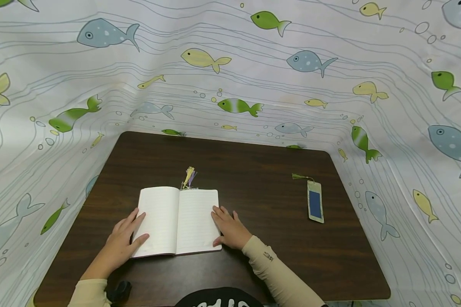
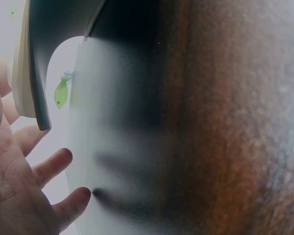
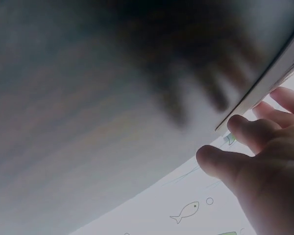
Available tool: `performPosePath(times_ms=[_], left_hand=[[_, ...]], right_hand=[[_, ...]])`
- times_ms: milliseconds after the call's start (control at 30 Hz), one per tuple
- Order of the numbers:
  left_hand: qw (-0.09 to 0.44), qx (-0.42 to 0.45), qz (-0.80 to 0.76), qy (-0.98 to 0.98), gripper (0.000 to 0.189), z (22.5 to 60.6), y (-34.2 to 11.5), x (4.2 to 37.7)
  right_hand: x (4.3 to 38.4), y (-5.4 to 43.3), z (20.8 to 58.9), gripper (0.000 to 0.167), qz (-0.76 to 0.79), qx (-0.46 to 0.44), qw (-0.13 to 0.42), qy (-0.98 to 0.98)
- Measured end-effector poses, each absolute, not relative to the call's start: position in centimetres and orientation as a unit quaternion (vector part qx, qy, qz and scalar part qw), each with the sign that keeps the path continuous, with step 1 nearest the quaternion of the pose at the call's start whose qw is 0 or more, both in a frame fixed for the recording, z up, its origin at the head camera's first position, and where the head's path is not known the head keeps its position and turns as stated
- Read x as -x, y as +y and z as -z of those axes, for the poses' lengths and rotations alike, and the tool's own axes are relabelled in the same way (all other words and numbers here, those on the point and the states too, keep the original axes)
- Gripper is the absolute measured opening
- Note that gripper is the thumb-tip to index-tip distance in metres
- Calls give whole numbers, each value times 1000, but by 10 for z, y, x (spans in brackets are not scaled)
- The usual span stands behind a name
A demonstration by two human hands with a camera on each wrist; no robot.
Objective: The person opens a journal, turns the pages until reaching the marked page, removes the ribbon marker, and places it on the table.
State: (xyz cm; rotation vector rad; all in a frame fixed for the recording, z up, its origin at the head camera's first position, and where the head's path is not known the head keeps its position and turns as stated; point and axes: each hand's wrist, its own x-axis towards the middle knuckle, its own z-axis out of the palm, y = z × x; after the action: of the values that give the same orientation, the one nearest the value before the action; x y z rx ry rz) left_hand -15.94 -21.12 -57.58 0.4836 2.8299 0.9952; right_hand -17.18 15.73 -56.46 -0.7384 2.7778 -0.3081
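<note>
An open notebook with lined pages lies on the dark wooden table, a yellow and purple tassel sticking out past its top edge. My left hand rests along the left edge, fingers spread and thumb over the page. In the left wrist view, the dark cover and page edges stand beside its straight fingers. At the right edge, my right hand touches the page border with extended fingers and thumb. The right wrist view shows those fingertips along the notebook's edge.
A bookmark with a blue panel and green tassel lies on the right side of the table. A fish-patterned cloth surrounds the table at the back and sides. A dark rounded object is by the left sleeve.
</note>
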Motion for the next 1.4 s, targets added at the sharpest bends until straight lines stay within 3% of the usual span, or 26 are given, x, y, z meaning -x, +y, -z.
performPosePath(times_ms=[333, 700, 1200, 1400], left_hand=[[57, -152, -327, 931, 72, 576, -211, 159], [55, -155, -325, 931, 71, 574, -212, 159], [46, -161, -317, 934, 71, 572, -212, 162], [38, -170, -307, 936, 69, 571, -213, 161]], right_hand=[[172, 156, 571, 93, 70, 271, 24, 960], [172, 149, 576, 119, 90, 231, 31, 968], [178, 142, 572, 108, 199, 312, -15, 929], [173, 132, 565, 114, 286, 334, 4, 898]])
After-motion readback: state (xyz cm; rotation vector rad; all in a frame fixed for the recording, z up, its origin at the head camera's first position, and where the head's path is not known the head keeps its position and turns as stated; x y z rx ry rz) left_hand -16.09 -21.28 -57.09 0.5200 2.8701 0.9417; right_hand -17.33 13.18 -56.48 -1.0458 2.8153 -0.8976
